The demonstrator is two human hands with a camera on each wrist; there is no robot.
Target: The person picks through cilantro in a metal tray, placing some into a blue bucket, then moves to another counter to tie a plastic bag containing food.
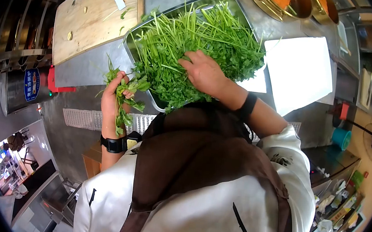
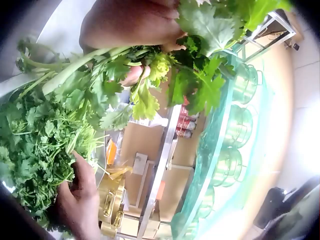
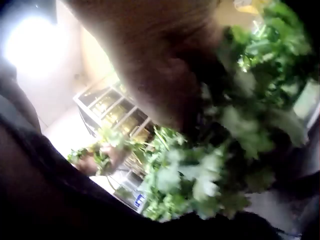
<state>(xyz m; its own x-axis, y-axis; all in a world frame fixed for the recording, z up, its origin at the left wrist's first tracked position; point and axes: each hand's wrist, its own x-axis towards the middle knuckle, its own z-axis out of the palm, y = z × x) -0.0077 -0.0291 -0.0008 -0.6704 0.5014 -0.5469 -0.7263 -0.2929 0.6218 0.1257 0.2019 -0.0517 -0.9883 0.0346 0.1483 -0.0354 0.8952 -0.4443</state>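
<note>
Brown apron [image 1: 185, 161] is fronted by the tray [image 1: 130, 50] of leafy greens [image 1: 162, 79], stems laid toward its far side, touched by the right hand [image 1: 205, 74], whose grip cannot be told, while a small bunch [image 1: 139, 85] is held in the left hand [image 1: 110, 99] beside its left end.

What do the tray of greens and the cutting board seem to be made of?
The tray looks like smooth metal, perhaps stainless steel, given its silvery, shiny rim. The cutting board looks like matte wood, possibly bamboo: its surface is pale tan.
</note>
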